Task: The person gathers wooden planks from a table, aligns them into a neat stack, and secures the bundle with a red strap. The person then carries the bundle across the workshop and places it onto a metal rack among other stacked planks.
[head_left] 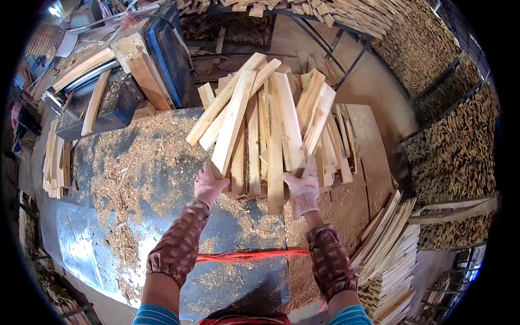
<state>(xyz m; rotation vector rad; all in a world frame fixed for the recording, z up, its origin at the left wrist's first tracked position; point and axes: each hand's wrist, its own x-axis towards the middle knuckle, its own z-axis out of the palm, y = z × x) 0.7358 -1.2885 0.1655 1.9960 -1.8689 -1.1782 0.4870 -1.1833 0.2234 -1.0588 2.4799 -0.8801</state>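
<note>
A loose heap of pale wooden slats (286,124) lies across the far part of the worktable, fanned out at several angles. My left hand (210,184), in a light knitted glove, is closed on the near end of a long slat (234,123) that slants up and to the right over the heap. With the same kind of glove on, my right hand (303,189) grips the near end of a slat (290,127), thumb to its left and fingers to its right. Some of its fingers are hidden. Between my hands, one slat (275,195) sticks out toward me.
Sawdust and shavings cover much of the metal tabletop (81,244). Red cord (252,254) crosses it near me. A dark machine (89,105) stands at the far left beside upright slats (57,162). Stacked slats (387,271) rise at the near right; large wood piles (455,146) stand beyond.
</note>
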